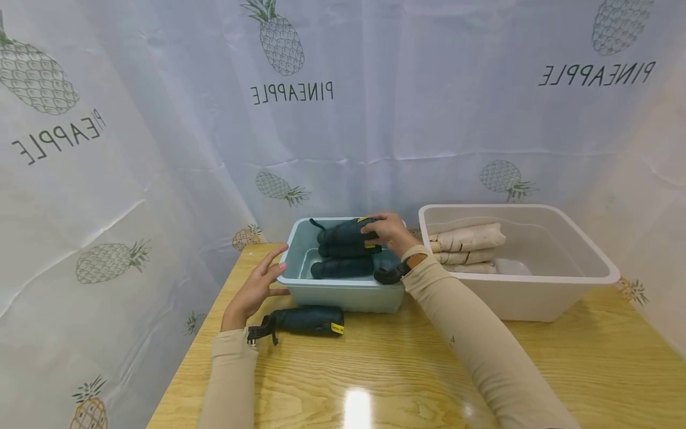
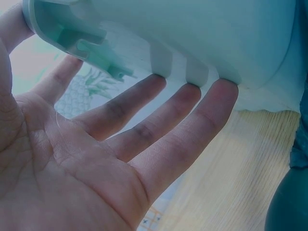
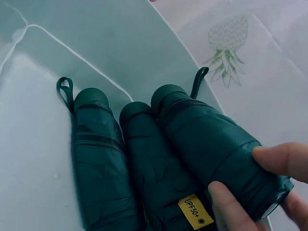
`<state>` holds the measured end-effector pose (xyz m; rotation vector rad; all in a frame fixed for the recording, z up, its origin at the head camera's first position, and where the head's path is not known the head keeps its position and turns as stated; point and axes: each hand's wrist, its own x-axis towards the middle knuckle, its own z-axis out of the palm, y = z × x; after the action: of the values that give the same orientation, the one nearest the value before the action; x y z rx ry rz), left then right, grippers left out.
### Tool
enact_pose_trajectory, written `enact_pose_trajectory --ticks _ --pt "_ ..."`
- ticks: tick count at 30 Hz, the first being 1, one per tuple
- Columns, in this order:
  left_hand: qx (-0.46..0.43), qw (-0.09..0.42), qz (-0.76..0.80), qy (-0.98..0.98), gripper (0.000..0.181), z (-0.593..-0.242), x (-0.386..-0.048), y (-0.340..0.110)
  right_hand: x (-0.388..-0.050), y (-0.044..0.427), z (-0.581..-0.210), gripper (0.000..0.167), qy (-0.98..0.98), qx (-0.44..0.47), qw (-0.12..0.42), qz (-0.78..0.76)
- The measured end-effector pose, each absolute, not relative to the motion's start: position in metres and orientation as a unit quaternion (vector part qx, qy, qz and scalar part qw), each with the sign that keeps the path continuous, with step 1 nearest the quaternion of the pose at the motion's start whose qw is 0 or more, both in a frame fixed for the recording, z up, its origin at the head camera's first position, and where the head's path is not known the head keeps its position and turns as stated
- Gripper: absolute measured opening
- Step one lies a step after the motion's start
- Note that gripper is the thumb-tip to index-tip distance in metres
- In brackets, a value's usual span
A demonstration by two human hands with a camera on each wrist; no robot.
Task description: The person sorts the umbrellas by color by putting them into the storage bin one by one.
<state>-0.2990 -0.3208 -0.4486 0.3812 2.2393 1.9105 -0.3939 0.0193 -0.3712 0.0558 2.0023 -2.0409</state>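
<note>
My right hand (image 1: 388, 229) reaches into the light blue bin (image 1: 343, 295) and grips one end of a folded dark green umbrella (image 3: 207, 139), thumb on one side and fingers on the other. Two more folded umbrellas lie beside it in the bin, and the middle umbrella (image 3: 149, 163) carries a yellow UPF50+ tag. My left hand (image 1: 256, 292) is at the bin's left end. In the left wrist view its straight fingertips (image 2: 224, 91) touch the bin's outer wall. Another folded umbrella (image 1: 308, 320) lies on the table in front of the bin.
A larger white bin (image 1: 536, 292) stands to the right, with several beige folded umbrellas (image 1: 471, 238) at its left end. Behind the wooden table (image 1: 407, 375) hangs a white curtain (image 1: 386, 119) printed with pineapples.
</note>
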Motion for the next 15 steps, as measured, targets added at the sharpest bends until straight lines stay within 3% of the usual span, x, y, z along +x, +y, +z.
enact_pose_trajectory --ticks 15 --pt "0.128 0.085 0.641 0.752 0.058 -0.4484 -0.2989 -0.3207 -0.3911 0.0217 -0.3673 0.068 0.685 0.034 0.172 -0.708"
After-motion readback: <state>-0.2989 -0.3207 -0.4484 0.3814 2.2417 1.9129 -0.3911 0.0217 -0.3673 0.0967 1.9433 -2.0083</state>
